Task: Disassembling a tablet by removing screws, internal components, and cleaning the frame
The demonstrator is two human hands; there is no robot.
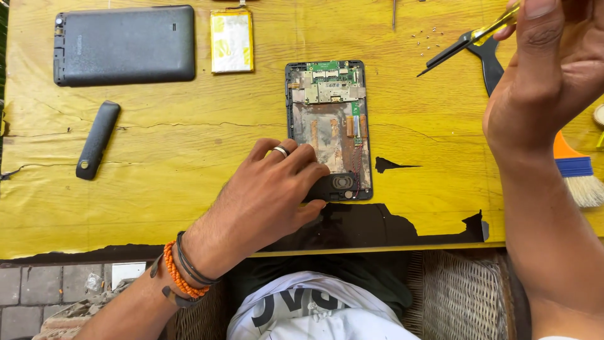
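An opened tablet [330, 119] lies face down in the middle of a yellow table [189, 189], its circuit board and bare metal back showing. My left hand [270, 195], with a ring and wrist bands, rests flat on the tablet's near left corner. My right hand [553, 69] is raised above the table's right side, shut on a thin tool with a yellow handle [497, 26]. The tool's tip is hidden behind my fingers.
A dark grey back cover [124, 45] lies far left, a flat battery pack [231, 41] beside it. A narrow black cover strip [97, 140] sits left. Black scissors [469, 53], several tiny screws [429, 39] and an orange-handled brush [576, 170] are on the right.
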